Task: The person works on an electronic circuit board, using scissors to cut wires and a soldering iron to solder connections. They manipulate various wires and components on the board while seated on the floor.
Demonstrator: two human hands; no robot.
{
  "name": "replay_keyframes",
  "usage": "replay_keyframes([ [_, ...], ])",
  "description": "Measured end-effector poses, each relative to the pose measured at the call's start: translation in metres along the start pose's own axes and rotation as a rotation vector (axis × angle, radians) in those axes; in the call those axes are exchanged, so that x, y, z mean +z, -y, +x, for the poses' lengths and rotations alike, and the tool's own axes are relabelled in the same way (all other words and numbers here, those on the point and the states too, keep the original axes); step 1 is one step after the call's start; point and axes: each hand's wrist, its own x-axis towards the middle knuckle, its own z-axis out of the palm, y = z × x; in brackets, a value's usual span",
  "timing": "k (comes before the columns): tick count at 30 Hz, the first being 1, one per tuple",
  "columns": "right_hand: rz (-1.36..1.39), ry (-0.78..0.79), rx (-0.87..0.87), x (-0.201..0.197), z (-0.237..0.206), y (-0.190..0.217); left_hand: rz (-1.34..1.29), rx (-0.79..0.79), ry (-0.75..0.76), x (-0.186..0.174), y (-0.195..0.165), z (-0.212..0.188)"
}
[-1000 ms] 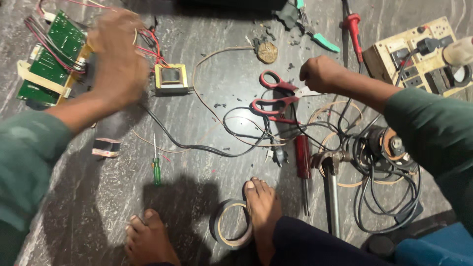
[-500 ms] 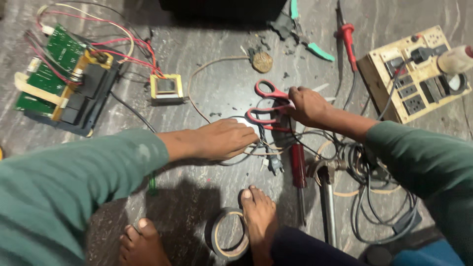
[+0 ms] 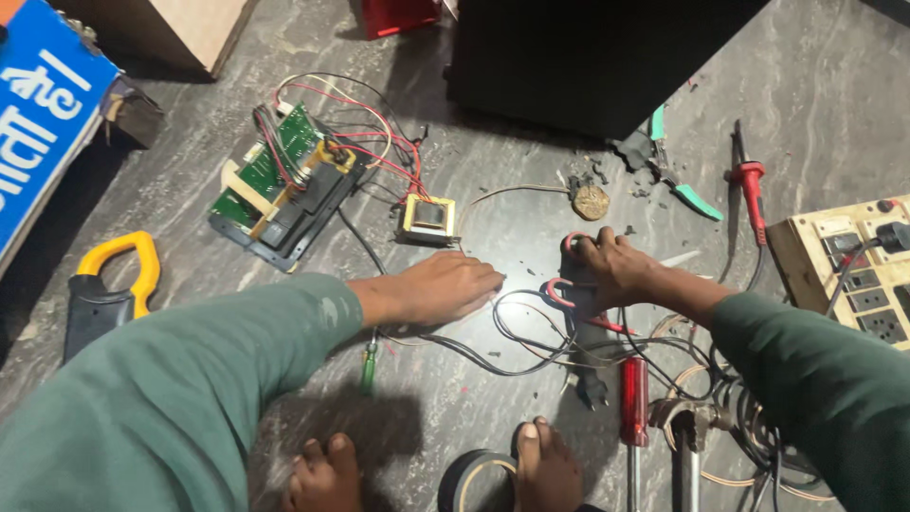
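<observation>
Scissors, red looped handles, apparently gripped

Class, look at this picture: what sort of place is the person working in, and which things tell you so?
Probably an informal electronics repair spot on a stone floor: a green circuit board with loose wires, a small transformer, and a screwdriver lying by the hands.

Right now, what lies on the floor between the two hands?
In the head view, only thin black wires loop on bare floor between the left hand and right hand.

Red-handled scissors; green circuit board; yellow clamp meter.
</observation>
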Motion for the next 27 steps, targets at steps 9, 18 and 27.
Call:
replay_keyframes([
  [9,0.094,-0.084,0.291,-0.110,0.042,0.079,0.124,-0.049,-0.163,-0.039,0.030,-0.062],
  [18,-0.374,0.008,-0.257,-0.158,0.095,0.183,0.502,-0.266,-0.228,-0.086,0.047,-0.133],
  [27,-0.626,0.092,-0.920,-0.105,0.124,0.248,0.634,-0.831,-0.462,-0.109,0.086,-0.188],
])
